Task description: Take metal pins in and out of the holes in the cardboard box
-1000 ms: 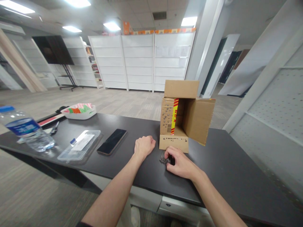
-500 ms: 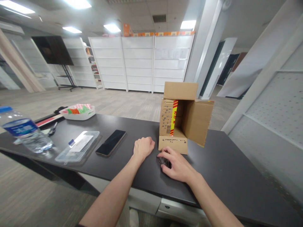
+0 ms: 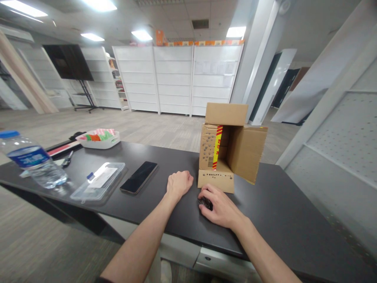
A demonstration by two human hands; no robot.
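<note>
A cardboard box (image 3: 216, 179) with its flaps folded out stands on the dark table (image 3: 273, 212), its opening facing me. Dark studs or holes dot its front flap and left side, and yellow-red tape runs down one edge. Just in front of it, my right hand (image 3: 219, 205) curls its fingers round a small bunch of thin dark metal pieces (image 3: 205, 203) on the tabletop. To the left of the box my left hand (image 3: 180, 184) rests as a loose fist on the table. Whatever it may hold is hidden.
Left of my hands lie a black phone (image 3: 139, 177) and a clear plastic case (image 3: 101, 182). Further left are a water bottle (image 3: 33, 160) and a white basket (image 3: 101, 143) with colourful contents. White shelves (image 3: 173, 80) stand behind the table.
My right thumb and fingers have drawn slightly closer together round the dark metal pieces. My left hand keeps its pose, and the whole view has shifted slightly.
</note>
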